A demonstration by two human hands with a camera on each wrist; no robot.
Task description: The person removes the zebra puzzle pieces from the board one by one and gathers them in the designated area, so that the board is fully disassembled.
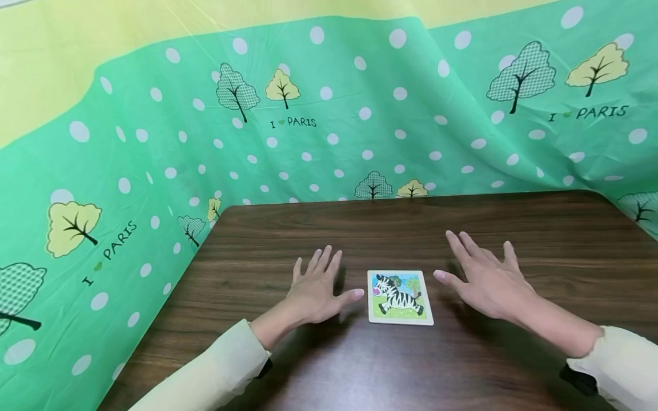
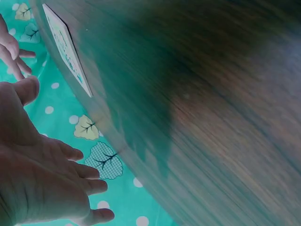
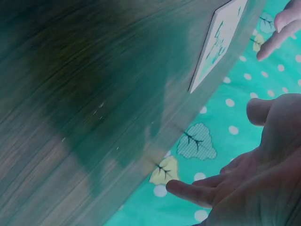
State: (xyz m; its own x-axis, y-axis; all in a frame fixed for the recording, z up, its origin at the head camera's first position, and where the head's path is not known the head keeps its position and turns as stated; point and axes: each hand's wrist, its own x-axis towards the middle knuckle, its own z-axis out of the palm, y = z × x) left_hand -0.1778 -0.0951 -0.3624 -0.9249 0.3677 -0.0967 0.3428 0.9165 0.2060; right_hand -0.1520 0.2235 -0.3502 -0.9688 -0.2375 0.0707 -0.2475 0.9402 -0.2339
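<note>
A square zebra picture puzzle board [image 1: 398, 298] with a white border lies flat on the dark wooden table [image 1: 329, 365], between the two hands. To its left, my left hand [image 1: 316, 291] is spread above the table, palm down, thumb pointing at the board's left edge. On the other side my right hand [image 1: 490, 282] hovers with fingers spread and its thumb toward the board's upper right. Both hands hold nothing. In each wrist view, a gap shows between the hand and the tabletop, and the board [image 2: 68, 49] appears edge-on beyond the thumb.
A green cloth [image 1: 329, 114] with white dots, trees and lettering hangs behind the table and along its left side. The table's far edge runs against this cloth. Pale sleeves [image 1: 221, 362] cover both forearms, with dark bands at the wrists.
</note>
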